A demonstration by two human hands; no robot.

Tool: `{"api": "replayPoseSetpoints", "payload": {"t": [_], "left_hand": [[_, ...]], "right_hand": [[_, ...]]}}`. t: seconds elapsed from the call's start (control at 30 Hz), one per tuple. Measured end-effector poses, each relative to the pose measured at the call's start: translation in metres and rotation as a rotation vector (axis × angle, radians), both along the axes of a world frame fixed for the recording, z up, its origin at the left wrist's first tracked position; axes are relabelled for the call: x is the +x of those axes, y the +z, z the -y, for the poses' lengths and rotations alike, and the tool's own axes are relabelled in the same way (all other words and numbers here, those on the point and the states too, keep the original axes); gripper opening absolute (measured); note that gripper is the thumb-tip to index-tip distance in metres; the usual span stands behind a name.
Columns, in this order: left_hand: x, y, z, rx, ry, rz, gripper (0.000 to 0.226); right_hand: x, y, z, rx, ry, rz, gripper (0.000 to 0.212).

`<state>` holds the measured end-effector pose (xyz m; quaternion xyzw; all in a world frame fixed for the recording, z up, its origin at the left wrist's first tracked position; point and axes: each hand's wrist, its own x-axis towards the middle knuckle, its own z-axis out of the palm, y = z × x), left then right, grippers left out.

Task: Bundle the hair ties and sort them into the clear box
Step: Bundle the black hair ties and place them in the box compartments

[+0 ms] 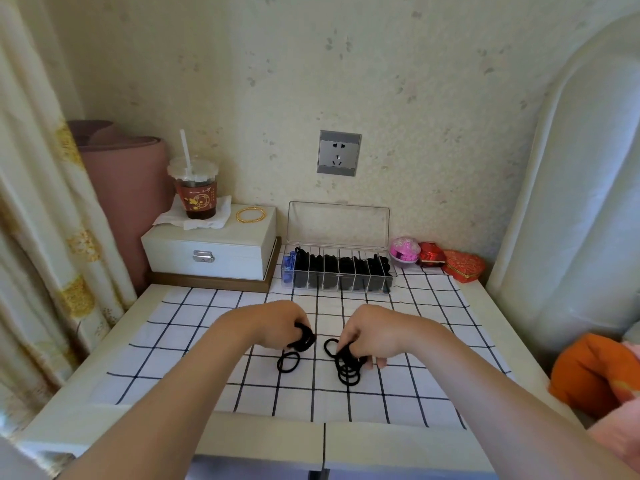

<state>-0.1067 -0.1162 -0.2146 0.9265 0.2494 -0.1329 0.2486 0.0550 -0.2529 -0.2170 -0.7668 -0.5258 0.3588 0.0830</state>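
Note:
Over the checked cloth point(194, 341), my left hand point(277, 323) grips a bunch of black hair ties point(304, 339). A single black tie point(288, 362) lies on the cloth just below that hand. My right hand point(370, 336) pinches black ties at the top of a pile of several overlapping black rings point(347, 370). The clear box point(337, 268) stands open at the back of the table, lid upright. Its compartments hold black ties, and the leftmost holds blue ones point(287, 268).
A white jewellery case point(211, 251) sits back left with an iced drink cup point(195, 188) and a gold bangle point(251, 214) on top. A pink ball point(404, 251) and red boxes point(462, 265) lie back right. An orange cushion point(595, 372) is at the right edge.

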Motion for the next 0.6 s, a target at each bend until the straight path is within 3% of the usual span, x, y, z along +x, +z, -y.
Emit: {"api": "replayPoseSetpoints", "payload": {"t": [0.1,0.37,0.6], "left_hand": [[-0.01,-0.003,0.003,0.026,-0.012,-0.073,0.024],[-0.015,-0.012,0.014,0.114,0.039,-0.037,0.027],[-0.019,-0.011,0.003,0.125,0.088,0.019,0.027]], "right_hand": [[-0.003,-0.002,0.003,-0.047,0.041,0.054,0.025],[-0.016,-0.004,0.003,0.05,0.124,0.322,0.028],[-0.009,0.004,-0.001,0.088,0.099,0.268,0.03]]}}
